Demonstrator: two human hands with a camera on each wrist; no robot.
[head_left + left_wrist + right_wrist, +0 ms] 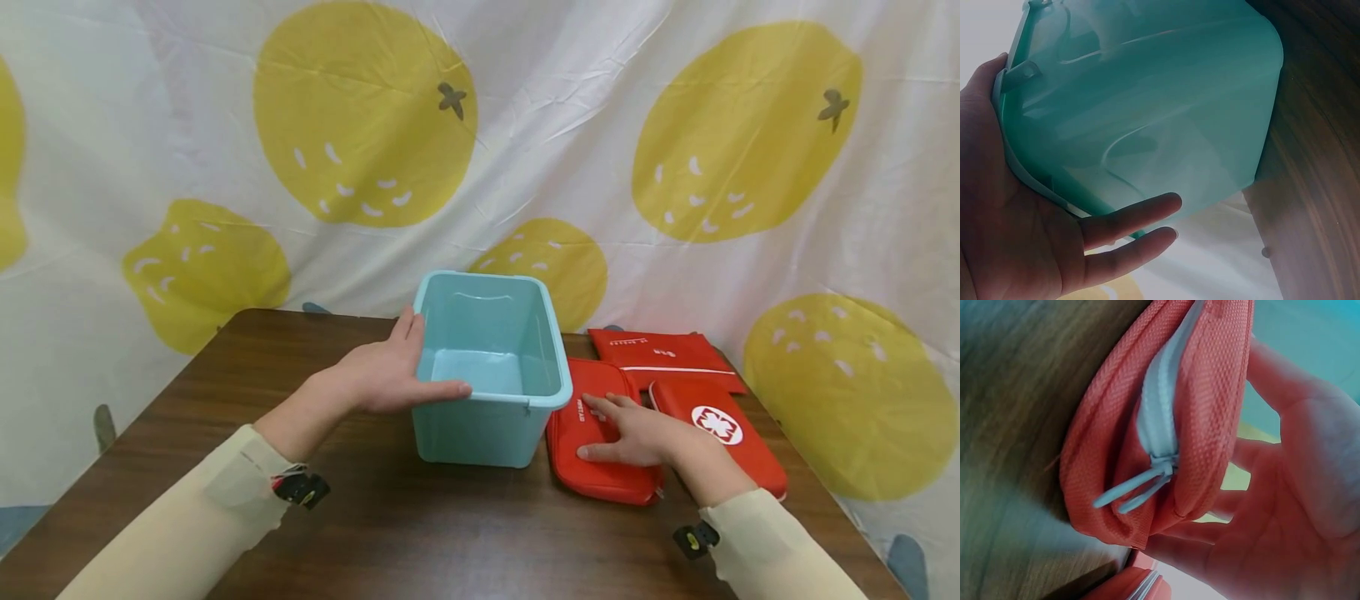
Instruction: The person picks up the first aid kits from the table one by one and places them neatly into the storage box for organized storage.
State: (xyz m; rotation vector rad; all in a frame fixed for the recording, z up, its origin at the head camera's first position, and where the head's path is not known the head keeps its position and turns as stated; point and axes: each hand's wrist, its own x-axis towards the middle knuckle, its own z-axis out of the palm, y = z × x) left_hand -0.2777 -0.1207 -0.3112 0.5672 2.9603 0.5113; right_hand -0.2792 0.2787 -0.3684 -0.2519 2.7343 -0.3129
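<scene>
A light teal plastic bin [480, 433] stands upright on the table. My left hand [382, 373] is at its left rim, fingers straight along the outer side and thumb reaching across the front rim; the left wrist view shows the palm against the rim of the bin [1166, 112]. Right of the bin lies a red first aid pouch [611, 479] with white lettering. Over its top rests my right hand [637, 433], fingers spread and not curled round it. The right wrist view shows the pouch's rounded edge with a grey zipper [1160, 412] and two pulls, the fingers [1200, 531] beyond it.
A red first aid case [750, 454] with a white round emblem lies on the right. Behind it is a flat red pouch [660, 354] with a white stripe. The brown wooden table [450, 533] backs onto a white curtain [540, 108] with yellow fruit prints.
</scene>
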